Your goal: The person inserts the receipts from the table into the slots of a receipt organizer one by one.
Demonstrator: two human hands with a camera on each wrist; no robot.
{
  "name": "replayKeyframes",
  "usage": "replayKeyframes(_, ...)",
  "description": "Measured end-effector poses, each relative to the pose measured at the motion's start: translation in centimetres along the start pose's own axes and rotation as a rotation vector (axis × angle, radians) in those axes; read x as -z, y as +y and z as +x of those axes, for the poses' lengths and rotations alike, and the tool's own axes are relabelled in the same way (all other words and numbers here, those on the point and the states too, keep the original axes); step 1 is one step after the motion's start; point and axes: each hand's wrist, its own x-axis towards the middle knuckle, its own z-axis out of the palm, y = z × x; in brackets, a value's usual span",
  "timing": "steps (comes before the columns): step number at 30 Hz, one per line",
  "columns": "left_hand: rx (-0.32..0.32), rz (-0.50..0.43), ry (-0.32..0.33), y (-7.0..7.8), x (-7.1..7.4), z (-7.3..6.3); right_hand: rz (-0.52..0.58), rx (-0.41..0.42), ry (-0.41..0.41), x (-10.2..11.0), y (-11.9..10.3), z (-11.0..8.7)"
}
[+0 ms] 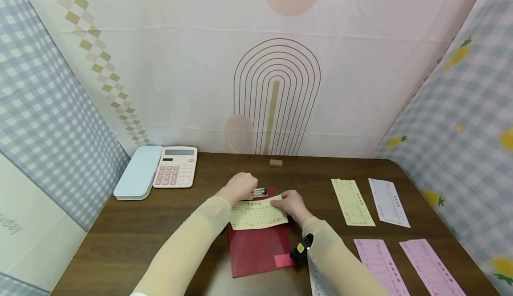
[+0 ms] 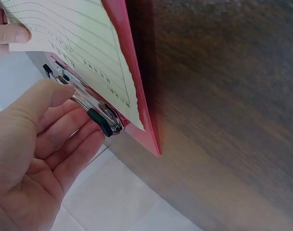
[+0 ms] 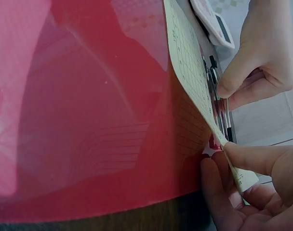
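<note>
A red clipboard (image 1: 258, 249) lies on the brown table, its metal clip (image 2: 91, 103) at the far edge. My left hand (image 1: 240, 186) grips the clip's lever, thumb on top and fingers bent below, as the left wrist view shows. My right hand (image 1: 294, 204) pinches the right end of a yellow printed form (image 1: 256, 216) between thumb and fingers. The form's upper edge is close by the clip, over the board's upper part. In the right wrist view the form (image 3: 192, 72) bows up from the glossy red surface.
A pink tab (image 1: 283, 260) marks the board's lower right corner. To the right lie another yellow form (image 1: 352, 202), white forms (image 1: 388, 202) and pink forms (image 1: 380, 265). Back left are a calculator (image 1: 175, 167) and a light blue case (image 1: 139, 171); an eraser-like block (image 1: 275, 163) sits behind.
</note>
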Motion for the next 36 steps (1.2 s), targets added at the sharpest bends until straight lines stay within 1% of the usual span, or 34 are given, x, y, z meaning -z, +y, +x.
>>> replayKeyframes(6,-0.009,-0.017,0.019,0.0,0.1,-0.1,-0.05,0.012,0.012,0.0,0.0,0.2)
replayKeyframes(12,0.006,-0.016,-0.015,0.2,0.2,-0.2,-0.127,0.03,0.001,0.3,0.0,0.6)
replayKeyframes(16,0.015,-0.013,-0.03,0.2,0.2,-0.2,-0.138,0.022,-0.014,0.4,-0.2,0.7)
replayKeyframes(18,0.012,-0.003,-0.027,0.2,0.2,-0.1,-0.142,0.013,-0.014,0.4,-0.3,0.8)
replayKeyframes(23,0.003,-0.012,-0.009,0.1,0.1,-0.1,-0.13,-0.012,-0.013,0.3,-0.4,1.3)
replayKeyframes(26,0.001,-0.027,-0.002,0.0,0.0,-0.2,-0.101,-0.033,-0.015,0.1,-0.5,1.6)
replayKeyframes(31,0.011,-0.059,-0.015,-0.1,0.1,-0.4,-0.086,-0.053,-0.017,-0.2,-0.5,1.8)
replayKeyframes(36,0.004,-0.064,-0.011,0.0,0.3,-0.2,-0.077,-0.1,0.014,-0.2,-0.6,1.8)
